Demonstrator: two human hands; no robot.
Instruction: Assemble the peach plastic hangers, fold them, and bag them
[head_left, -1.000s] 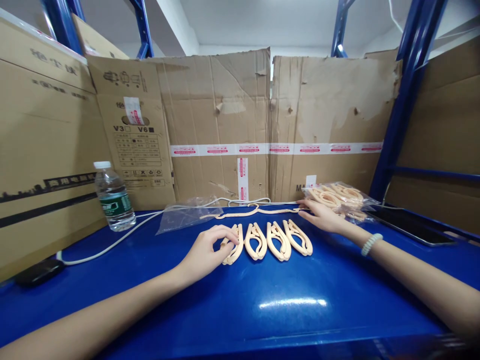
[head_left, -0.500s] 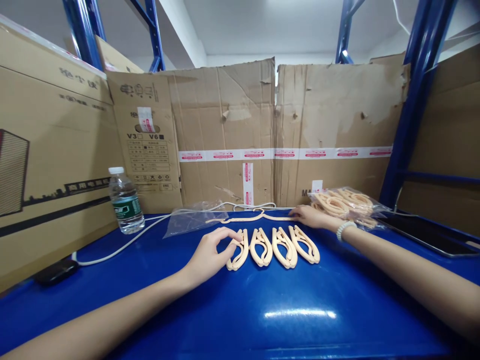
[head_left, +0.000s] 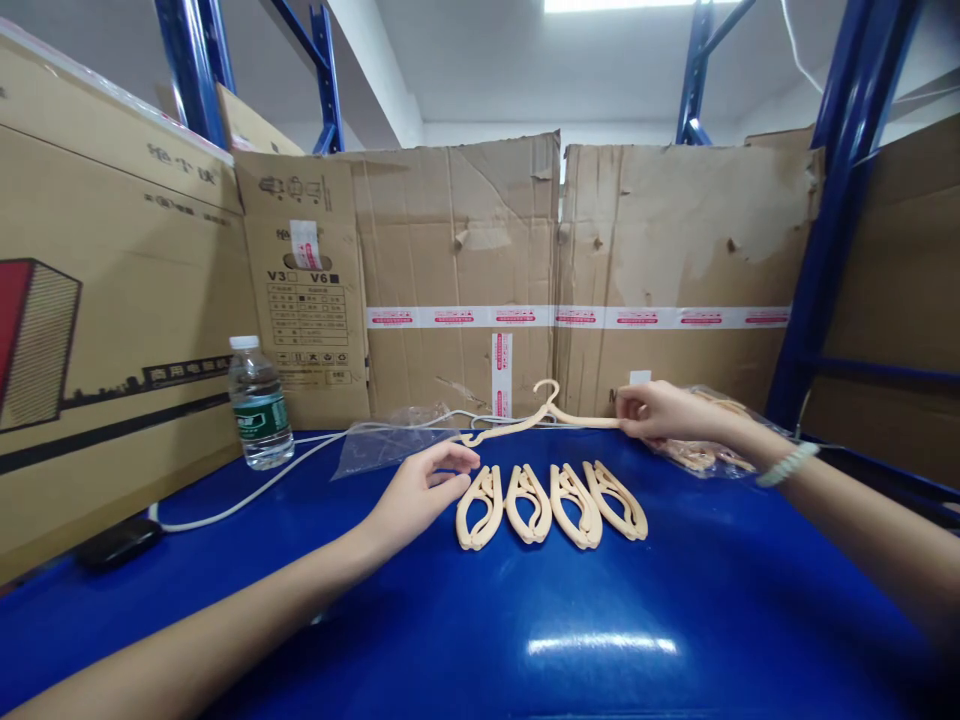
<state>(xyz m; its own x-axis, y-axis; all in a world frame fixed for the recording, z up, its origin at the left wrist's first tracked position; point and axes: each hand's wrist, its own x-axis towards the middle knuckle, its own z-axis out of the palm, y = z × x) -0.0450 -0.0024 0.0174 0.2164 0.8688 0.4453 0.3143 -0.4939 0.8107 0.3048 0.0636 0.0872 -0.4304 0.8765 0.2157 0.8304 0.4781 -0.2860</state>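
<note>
An unfolded cream plastic clothes hanger [head_left: 517,423] spans the back of the blue tabletop, its hook upward and its right side raised. My right hand [head_left: 656,412], wearing a pale bracelet, is closed on the right end of that hanger. My left hand [head_left: 424,490] is just below the hanger's left end, thumb and fingers curved with a gap between them; whether the fingertips touch the hanger I cannot tell. Several folded hangers [head_left: 529,503] lie in a row in front, the leftmost one beside my left thumb.
More hangers in a clear plastic bag [head_left: 705,455] lie behind my right hand. A crumpled clear bag [head_left: 390,440], a white cable [head_left: 247,503], a water bottle [head_left: 260,405] and a black device [head_left: 120,541] are at left. Cardboard boxes [head_left: 457,260] wall off the back.
My right hand has lifted the hanger's right end and shifted it rightward; the hook now stands higher. My left hand has moved slightly away from the leftmost folded hanger. The view has tilted slightly.
</note>
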